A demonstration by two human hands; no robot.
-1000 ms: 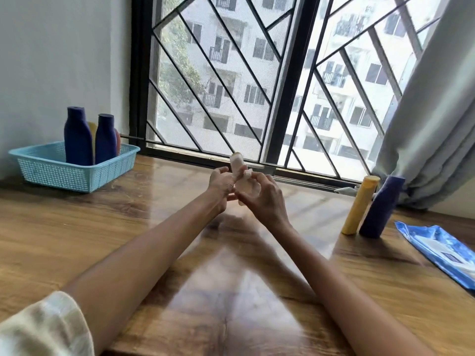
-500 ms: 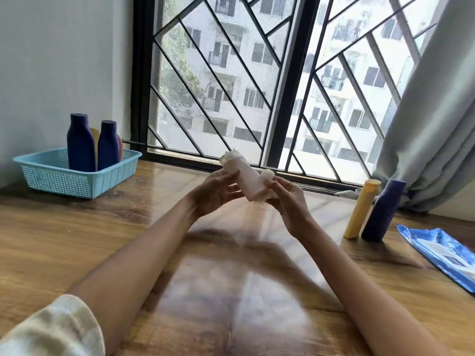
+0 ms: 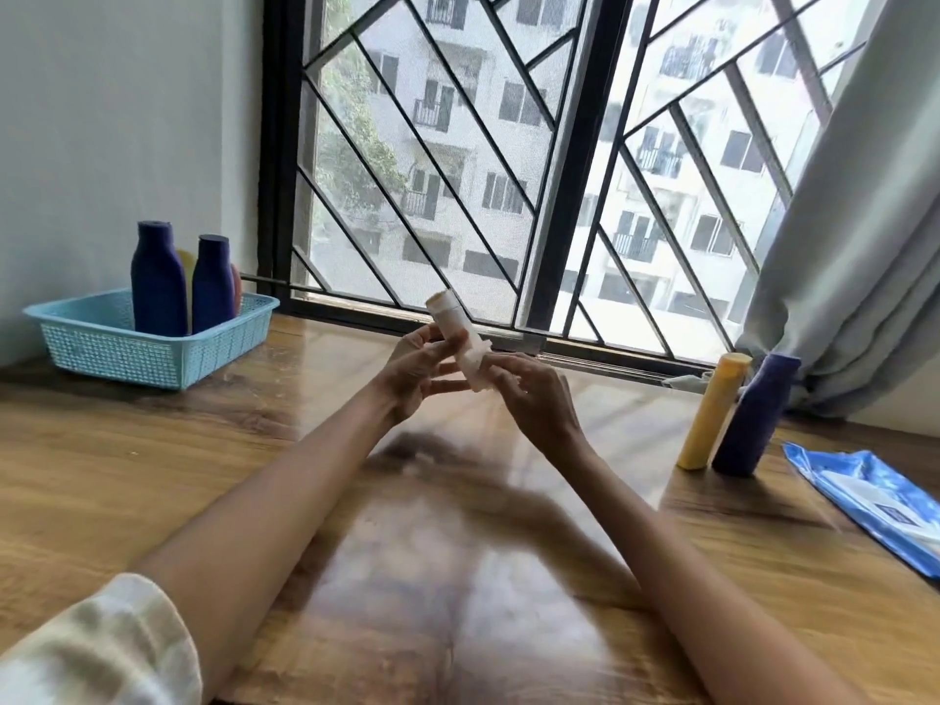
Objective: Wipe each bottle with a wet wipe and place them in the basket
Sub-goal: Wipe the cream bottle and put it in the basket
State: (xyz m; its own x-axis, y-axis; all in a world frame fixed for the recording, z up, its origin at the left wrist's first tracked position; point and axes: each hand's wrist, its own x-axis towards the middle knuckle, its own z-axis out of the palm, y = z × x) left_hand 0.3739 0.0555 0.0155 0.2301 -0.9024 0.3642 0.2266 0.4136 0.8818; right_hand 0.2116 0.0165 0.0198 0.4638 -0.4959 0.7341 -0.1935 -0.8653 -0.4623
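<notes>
We hold a pale bottle [image 3: 454, 332] up above the middle of the wooden table [image 3: 152, 465], tilted with its cap end up and to the left. Our left hand [image 3: 414, 371] grips its body, thumb and fingers curled round it. Our right hand [image 3: 534, 399] pinches a white wet wipe [image 3: 478, 359] against the bottle's lower end; how far the wipe wraps round we cannot tell.

Far left on the table stands a light blue basket [image 3: 101, 343] with two dark blue bottles [image 3: 157, 279] upright inside, and slivers of a yellow and a reddish one behind them. Far right, a yellow bottle [image 3: 714, 412] and a dark blue bottle [image 3: 755, 414] stand touching, near the grey curtain [image 3: 859, 246]. Just nearer lies a blue pack of wipes [image 3: 875, 506], flat on the table.
</notes>
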